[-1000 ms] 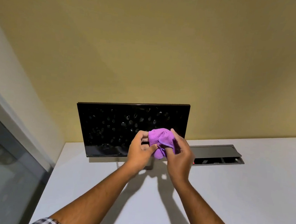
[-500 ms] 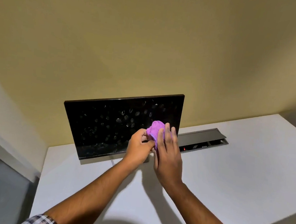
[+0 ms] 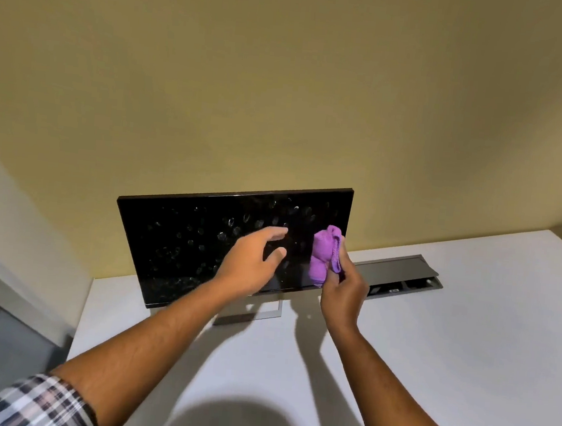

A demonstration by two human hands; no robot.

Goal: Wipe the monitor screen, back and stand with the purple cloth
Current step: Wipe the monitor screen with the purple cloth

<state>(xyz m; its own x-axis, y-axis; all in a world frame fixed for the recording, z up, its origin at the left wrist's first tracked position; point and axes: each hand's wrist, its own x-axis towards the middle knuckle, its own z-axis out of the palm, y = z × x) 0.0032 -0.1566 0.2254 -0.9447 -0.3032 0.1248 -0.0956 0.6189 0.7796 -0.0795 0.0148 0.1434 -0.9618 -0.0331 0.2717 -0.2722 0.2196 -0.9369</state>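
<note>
Against a mustard wall, on a white desk (image 3: 395, 361), a smudged monitor (image 3: 201, 239) stands on a thin stand (image 3: 264, 314). The right hand (image 3: 344, 294) grips a bunched purple cloth (image 3: 325, 255) before the screen's right edge; the left hand (image 3: 251, 261) reaches forward, fingers loose and empty. The cloth looks soft and light; the panel probably tips easily, so bracing its top edge seems wise.
</note>
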